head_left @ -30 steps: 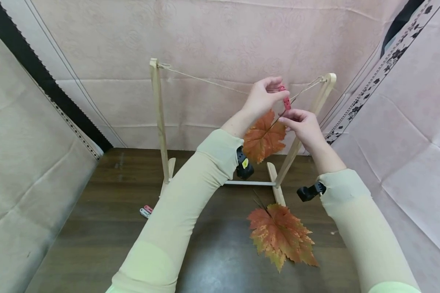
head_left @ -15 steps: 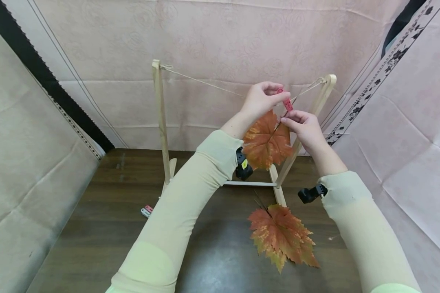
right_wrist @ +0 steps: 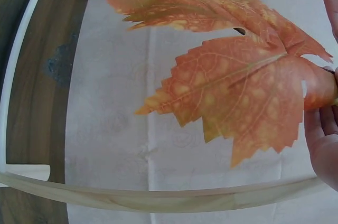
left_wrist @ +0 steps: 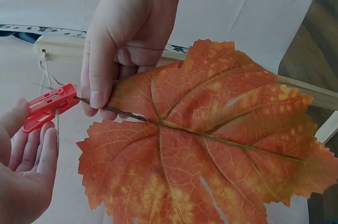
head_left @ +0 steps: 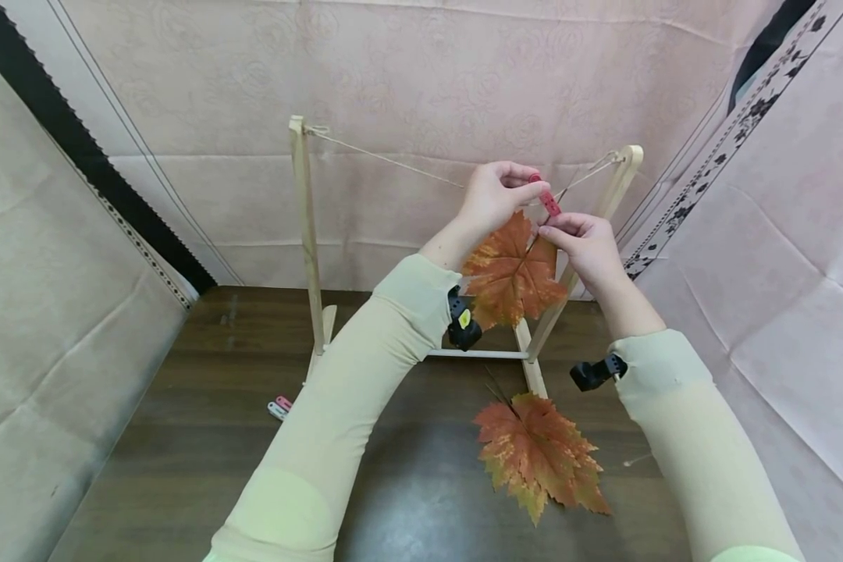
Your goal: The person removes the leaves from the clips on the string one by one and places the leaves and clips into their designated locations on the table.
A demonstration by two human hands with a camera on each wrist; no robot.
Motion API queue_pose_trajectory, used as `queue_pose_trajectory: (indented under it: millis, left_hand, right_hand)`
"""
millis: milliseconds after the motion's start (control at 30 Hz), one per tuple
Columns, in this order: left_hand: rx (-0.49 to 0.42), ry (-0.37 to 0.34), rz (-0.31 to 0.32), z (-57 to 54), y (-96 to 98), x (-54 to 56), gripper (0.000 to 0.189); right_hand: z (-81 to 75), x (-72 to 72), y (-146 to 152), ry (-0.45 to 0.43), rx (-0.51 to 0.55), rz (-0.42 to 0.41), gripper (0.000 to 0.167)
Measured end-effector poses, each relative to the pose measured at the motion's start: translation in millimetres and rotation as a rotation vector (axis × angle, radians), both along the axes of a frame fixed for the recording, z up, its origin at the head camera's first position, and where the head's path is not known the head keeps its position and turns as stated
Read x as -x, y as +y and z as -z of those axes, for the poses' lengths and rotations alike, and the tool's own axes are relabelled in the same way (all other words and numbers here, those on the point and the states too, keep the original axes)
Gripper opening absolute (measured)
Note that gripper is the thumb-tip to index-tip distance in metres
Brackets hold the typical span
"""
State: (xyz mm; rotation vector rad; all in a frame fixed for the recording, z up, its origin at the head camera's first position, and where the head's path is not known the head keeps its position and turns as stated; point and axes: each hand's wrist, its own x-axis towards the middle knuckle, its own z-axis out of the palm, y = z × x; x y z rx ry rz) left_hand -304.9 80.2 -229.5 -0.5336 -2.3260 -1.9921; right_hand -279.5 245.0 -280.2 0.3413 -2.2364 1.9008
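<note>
My left hand [head_left: 493,197] pinches a red plastic clothespin [head_left: 549,203] near the right part of a string [head_left: 393,163] strung between two wooden posts. Just below it, my right hand [head_left: 581,243] holds the thin dark stem of an orange artificial maple leaf [head_left: 511,273] between thumb and fingers. In the left wrist view the stem [left_wrist: 119,112] runs from the leaf past the right fingertips to the end of the clothespin [left_wrist: 53,106], where the string also passes. The leaf blade hangs below the hands; the right wrist view shows it folded [right_wrist: 237,86].
The wooden stand has a left post [head_left: 304,234], a right post [head_left: 620,183] and a white crossbar [head_left: 481,354]. Another orange-green leaf [head_left: 541,457] lies on the dark table in front. Pink and white clothespins [head_left: 279,407] lie left of the left arm. Pale cloth [head_left: 421,70] hangs behind.
Both hands have come down slightly, with the clothespin tilting more. The held leaf has swung to face the head camera more fully. The leaf on the table stays put.
</note>
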Motion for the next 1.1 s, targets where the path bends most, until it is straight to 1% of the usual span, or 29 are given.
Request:
queue_pose_trajectory:
  millis: [33, 100, 233, 433, 500, 567, 633, 767, 867, 1000, 1100]
  left_hand:
    - [-0.006, 0.009, -0.002, 0.7, 0.0, 0.0, 0.025]
    - [-0.048, 0.026, 0.000, 2.0, -0.4, 0.3, 0.025]
    - [-0.129, 0.045, 0.022, 4.7, -2.9, 1.2, 0.024]
    - [-0.201, 0.026, 0.058, 6.2, -9.6, 0.9, 0.024]
    - [-0.219, 0.020, 0.065, 6.2, -11.8, 0.6, 0.024]
    - [-0.229, 0.018, 0.073, 6.0, -14.4, 0.5, 0.024]
    - [-0.244, 0.021, 0.084, 5.7, -17.3, 0.9, 0.024]
    - [-0.296, 0.022, 0.099, 3.3, -24.2, 1.6, 0.024]
    - [-0.351, 0.014, 0.107, 0.1, -29.0, 1.9, 0.025]
    - [-0.421, 0.012, 0.125, -2.4, -34.6, 2.8, 0.026]
    - [-0.434, 0.011, 0.127, -1.9, -39.8, 3.4, 0.027]
  right_hand:
    - [0.1, 0.0, 0, 0.001, -0.003, 0.001, 0.019]
    - [0.4, -0.2, -1, 0.007, -0.015, 0.002, 0.019]
    - [2.3, -0.3, -1, 0.021, -0.054, -0.007, 0.017]
    - [7.8, -0.8, 1, 0.009, -0.157, 0.008, 0.007]
    - [9.3, -1.5, 3, 0.005, -0.178, 0.014, 0.010]
    - [9.9, -2.4, 3, -0.002, -0.187, 0.019, 0.014]
    - [10.0, -3.2, 4, -0.002, -0.192, 0.023, 0.015]
    - [9.9, -3.2, 2, 0.006, -0.191, 0.014, 0.013]
    - [10.3, -2.6, 2, 0.021, -0.203, 0.010, 0.013]
    - [11.5, -1.8, 1, 0.024, -0.224, 0.026, 0.011]
    - [12.6, -1.8, 1, 0.014, -0.236, 0.032, 0.010]
